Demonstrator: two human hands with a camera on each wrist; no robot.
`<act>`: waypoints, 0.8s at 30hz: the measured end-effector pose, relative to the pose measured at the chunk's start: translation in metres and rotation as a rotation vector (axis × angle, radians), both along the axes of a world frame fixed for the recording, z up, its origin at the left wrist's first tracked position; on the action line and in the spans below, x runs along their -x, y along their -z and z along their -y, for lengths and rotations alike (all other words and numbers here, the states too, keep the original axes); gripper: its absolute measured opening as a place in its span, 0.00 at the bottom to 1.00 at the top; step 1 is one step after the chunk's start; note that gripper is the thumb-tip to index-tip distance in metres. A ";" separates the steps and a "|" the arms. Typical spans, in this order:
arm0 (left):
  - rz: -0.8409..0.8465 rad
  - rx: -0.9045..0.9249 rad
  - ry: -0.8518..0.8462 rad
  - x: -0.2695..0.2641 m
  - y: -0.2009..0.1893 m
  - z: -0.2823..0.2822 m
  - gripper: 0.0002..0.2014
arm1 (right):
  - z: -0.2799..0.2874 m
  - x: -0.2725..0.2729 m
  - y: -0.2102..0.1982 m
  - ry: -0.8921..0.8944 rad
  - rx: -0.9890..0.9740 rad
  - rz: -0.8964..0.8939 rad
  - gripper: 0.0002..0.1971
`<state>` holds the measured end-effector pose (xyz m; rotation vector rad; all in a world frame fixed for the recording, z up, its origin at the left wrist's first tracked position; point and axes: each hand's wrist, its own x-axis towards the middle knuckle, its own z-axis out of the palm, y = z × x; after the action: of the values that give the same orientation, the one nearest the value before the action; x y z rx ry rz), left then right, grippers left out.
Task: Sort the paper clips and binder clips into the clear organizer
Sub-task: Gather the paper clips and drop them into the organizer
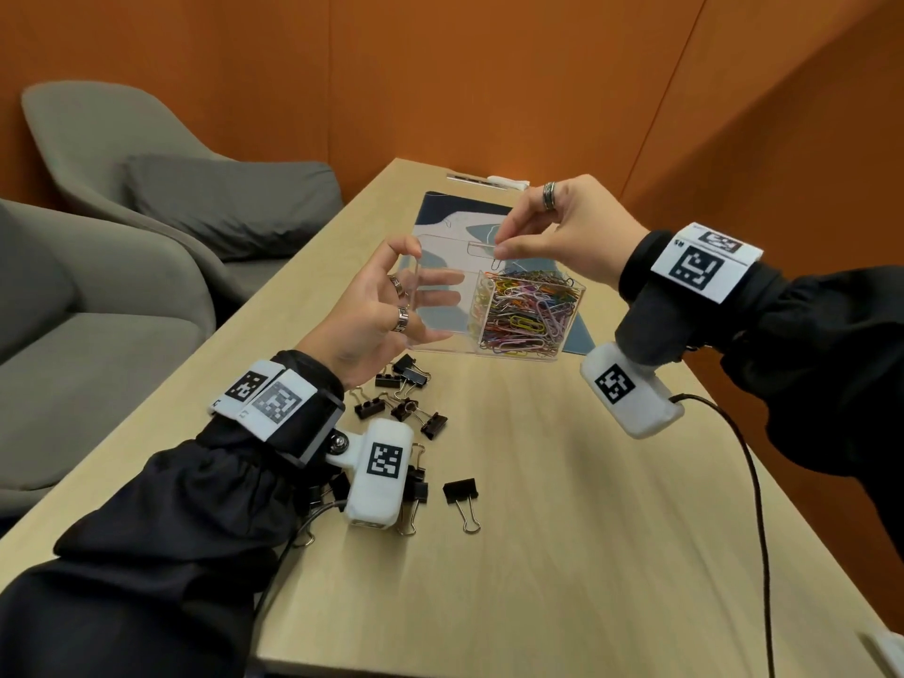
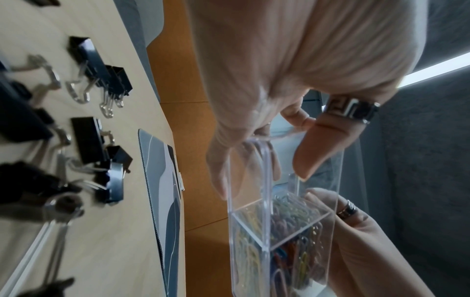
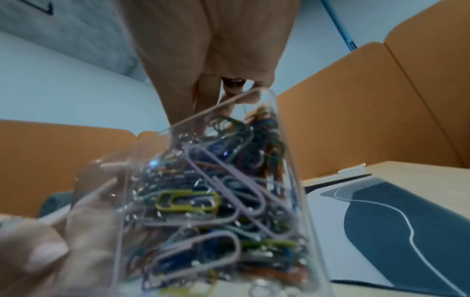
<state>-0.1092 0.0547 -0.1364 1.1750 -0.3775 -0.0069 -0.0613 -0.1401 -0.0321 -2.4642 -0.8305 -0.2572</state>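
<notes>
The clear organizer (image 1: 440, 347) is lifted off the wooden table, tilted. My left hand (image 1: 420, 271) grips its empty left end, thumb in front and fingers behind the wall. Its right compartment is packed with coloured paper clips (image 1: 528, 310). Just above that compartment my right hand (image 1: 499, 247) pinches one silver paper clip (image 1: 495, 260). Several black binder clips (image 1: 406, 398) lie loose on the table under my left wrist, one (image 1: 462, 491) apart from the rest. In the right wrist view the paper clips (image 3: 216, 201) fill the box. The left wrist view shows the organizer (image 2: 279, 231) between both hands.
A blue and white mat (image 1: 455, 212) lies under the organizer. Grey chairs (image 1: 122, 163) stand left of the table, and orange walls close in behind and to the right. A black cable (image 1: 748, 457) runs from my right wrist across the table.
</notes>
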 end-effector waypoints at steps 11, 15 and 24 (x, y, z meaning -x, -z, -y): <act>0.002 0.009 0.004 -0.003 0.002 -0.001 0.32 | 0.003 0.009 0.002 0.086 0.119 0.139 0.22; 0.013 0.016 0.004 -0.002 -0.001 -0.003 0.33 | 0.023 0.016 0.002 0.096 -0.173 0.031 0.16; 0.029 0.054 0.087 0.004 -0.018 -0.003 0.34 | 0.057 0.038 0.045 0.061 -0.453 -0.510 0.46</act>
<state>-0.1133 0.0575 -0.1188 1.1055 -0.4517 -0.0553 -0.0994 -0.1968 -0.0772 -1.9938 -0.4201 0.1495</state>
